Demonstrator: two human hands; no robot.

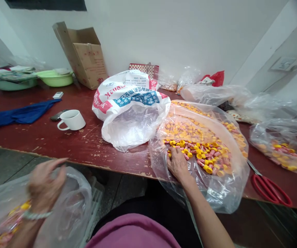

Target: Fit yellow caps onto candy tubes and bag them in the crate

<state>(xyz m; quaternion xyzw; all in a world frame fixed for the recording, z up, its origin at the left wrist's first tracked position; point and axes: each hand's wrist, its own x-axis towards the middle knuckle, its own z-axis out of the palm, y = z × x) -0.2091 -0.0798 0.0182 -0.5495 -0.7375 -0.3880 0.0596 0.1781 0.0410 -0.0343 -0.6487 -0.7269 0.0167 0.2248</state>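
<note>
At the lower left, my left hand (45,186), blurred and with a beaded bracelet, is over a clear bag (73,206) holding yellow and red-patterned pieces. Its fingers are apart with nothing between them. My right hand (178,164) reaches into the mouth of a large clear bag (223,193) on the table, at the near left side of a pile of yellow caps and red-patterned pieces (202,153). Its fingers curl down at the pieces, and the fingertips are partly hidden. Left of that bag stands an open white printed sack (132,103).
On the dark red table (91,148) are a white mug (72,120), a blue cloth (21,113), a cardboard box (90,62) and a green basin (56,79). Red-handled scissors (269,189) and another bag of pieces (288,148) are at right.
</note>
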